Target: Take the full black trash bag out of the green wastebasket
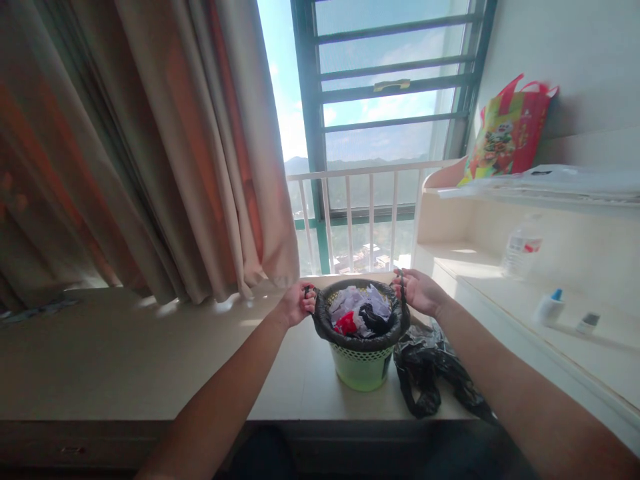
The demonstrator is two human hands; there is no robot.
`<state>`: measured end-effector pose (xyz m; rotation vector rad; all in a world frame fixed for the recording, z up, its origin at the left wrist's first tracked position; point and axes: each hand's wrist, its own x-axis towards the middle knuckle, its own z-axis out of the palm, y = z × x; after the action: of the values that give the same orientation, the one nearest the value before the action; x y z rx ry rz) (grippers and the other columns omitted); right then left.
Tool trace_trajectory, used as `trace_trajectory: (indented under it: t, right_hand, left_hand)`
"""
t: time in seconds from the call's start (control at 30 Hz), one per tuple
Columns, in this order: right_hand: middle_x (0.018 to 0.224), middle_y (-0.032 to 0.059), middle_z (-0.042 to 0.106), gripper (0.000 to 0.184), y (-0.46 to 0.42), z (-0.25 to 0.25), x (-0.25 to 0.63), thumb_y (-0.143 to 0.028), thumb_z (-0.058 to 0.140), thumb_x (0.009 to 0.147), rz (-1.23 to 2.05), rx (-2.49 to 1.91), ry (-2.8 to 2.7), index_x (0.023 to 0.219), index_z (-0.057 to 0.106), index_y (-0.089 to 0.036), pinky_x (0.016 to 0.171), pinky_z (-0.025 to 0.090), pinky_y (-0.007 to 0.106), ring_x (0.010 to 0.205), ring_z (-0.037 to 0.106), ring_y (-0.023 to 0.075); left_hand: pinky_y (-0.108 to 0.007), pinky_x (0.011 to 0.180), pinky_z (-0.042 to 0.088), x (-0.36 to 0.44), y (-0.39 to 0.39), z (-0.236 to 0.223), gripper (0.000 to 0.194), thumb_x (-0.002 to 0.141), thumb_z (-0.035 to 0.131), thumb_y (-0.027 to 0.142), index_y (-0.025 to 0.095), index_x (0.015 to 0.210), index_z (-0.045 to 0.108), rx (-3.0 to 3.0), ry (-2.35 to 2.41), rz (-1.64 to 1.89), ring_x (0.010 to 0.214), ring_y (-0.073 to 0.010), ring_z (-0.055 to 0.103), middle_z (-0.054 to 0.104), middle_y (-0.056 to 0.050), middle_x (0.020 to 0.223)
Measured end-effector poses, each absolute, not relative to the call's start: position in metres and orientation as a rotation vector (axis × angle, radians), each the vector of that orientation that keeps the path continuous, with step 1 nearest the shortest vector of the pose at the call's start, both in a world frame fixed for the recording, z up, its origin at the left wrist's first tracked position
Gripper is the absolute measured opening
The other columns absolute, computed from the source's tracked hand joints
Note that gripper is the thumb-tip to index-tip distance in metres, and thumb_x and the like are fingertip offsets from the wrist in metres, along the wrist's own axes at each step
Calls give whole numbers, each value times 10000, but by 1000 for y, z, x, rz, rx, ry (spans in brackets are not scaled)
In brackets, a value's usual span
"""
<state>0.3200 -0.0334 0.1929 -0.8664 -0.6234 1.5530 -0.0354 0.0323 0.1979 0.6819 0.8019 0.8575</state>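
Head view: left hand and right hand each have fingers pinched on a handle of the black liner in the green bin on the table.

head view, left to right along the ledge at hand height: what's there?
curtain → left hand → green bin lined with a black bag → right hand → water bottle → small blue-capped bottle

Domestic room, probably a high-rise bedroom. Drawn curtains at 10 o'clock; barred window at 12 overlooks hills and rooftops. A wide sill bears a small waste basket; shelving at 3 o'clock holds a gift bag and water bottle.
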Motion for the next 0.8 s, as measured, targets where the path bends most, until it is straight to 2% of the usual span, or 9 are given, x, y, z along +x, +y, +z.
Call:
trace_trajectory:
  t: [0.53,0.8]
  right_hand:
    - [767,-9,598,288,-28,204,298,-262,636,892,1633,-879,-768,1157,550,-194,572,542,229,612,565,82]
    - [757,-7,595,231,-30,212,292,-275,624,906,1676,-825,-779,1114,568,-192,585,541,236,621,559,88]
  left_hand:
    - [-378,913,624,-39,35,222,414,968,645,437,150,1264,623,753,850,861,1053,-175,674,672,-86,1218]
    - [-346,865,628,-46,36,229,396,970,644,434,144,1240,629,773,855,845,997,-157,678,681,-77,1169]
